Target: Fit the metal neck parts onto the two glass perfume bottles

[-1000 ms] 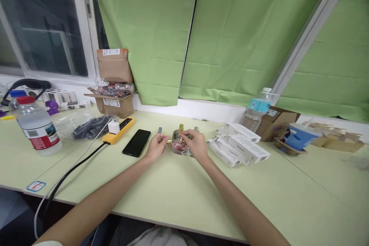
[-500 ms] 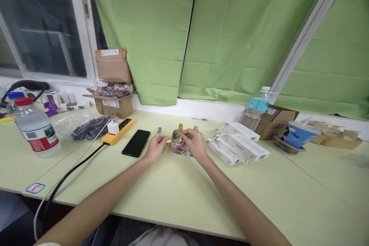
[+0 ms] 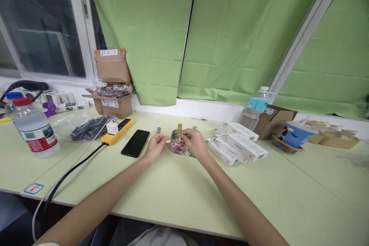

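A small clear glass bottle (image 3: 177,145) with pink contents and a gold top stands on the pale green table (image 3: 178,192), far out in front of me. My left hand (image 3: 155,147) is on its left, fingers pinched on a thin gold piece beside the bottle. My right hand (image 3: 195,144) is on its right, fingers curled and pinching at the bottle's gold neck. Two more tiny bottles stand just behind the hands, one blue-capped (image 3: 158,130).
A black phone (image 3: 135,143), a yellow power strip (image 3: 117,130) with a white plug and a trailing cable lie left. A water bottle with a red cap (image 3: 34,128) stands far left. White boxes (image 3: 238,142), another water bottle (image 3: 254,109) and cardboard boxes sit right.
The hands stay at the small bottle, nearly still. The view has drifted slightly, so everything sits a little further left in the picture.
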### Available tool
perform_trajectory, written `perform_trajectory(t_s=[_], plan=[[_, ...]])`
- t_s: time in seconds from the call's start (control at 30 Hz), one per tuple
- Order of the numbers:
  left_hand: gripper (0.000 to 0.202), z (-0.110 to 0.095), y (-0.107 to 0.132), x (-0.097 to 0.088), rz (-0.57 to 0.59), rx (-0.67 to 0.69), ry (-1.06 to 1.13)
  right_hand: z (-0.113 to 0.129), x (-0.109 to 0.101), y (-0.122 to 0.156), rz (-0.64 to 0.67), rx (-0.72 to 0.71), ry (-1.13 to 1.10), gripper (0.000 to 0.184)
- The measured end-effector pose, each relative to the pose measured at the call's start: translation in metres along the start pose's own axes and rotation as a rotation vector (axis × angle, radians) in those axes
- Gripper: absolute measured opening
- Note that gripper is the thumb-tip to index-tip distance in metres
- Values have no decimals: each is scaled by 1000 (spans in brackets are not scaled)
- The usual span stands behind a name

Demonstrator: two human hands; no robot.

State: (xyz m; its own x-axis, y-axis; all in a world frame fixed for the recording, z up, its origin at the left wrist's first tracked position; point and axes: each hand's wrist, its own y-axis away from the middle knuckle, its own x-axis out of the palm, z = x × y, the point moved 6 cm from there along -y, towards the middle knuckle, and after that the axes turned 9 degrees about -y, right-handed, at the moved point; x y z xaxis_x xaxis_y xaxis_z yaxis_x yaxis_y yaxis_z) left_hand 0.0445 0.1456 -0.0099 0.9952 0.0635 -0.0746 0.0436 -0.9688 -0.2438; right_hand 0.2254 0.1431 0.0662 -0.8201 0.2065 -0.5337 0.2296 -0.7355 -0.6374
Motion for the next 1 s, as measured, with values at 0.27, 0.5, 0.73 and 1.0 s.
perform_trajectory(t_s=[0.27, 0.5, 0.73, 1.0], plan=[[33, 1, 0, 0, -12, -4, 4, 0, -1, -4, 78, -11, 75, 15], [31, 4, -3, 0, -9, 0, 25, -3, -2, -4, 113, -53, 132, 32], [30, 1, -1, 1, -3, 1, 15, 13, -3, -2, 143, -91, 227, 30], [32, 2, -1, 0, -11, 7, 2, 26, -2, -4, 172, -80, 314, 26]])
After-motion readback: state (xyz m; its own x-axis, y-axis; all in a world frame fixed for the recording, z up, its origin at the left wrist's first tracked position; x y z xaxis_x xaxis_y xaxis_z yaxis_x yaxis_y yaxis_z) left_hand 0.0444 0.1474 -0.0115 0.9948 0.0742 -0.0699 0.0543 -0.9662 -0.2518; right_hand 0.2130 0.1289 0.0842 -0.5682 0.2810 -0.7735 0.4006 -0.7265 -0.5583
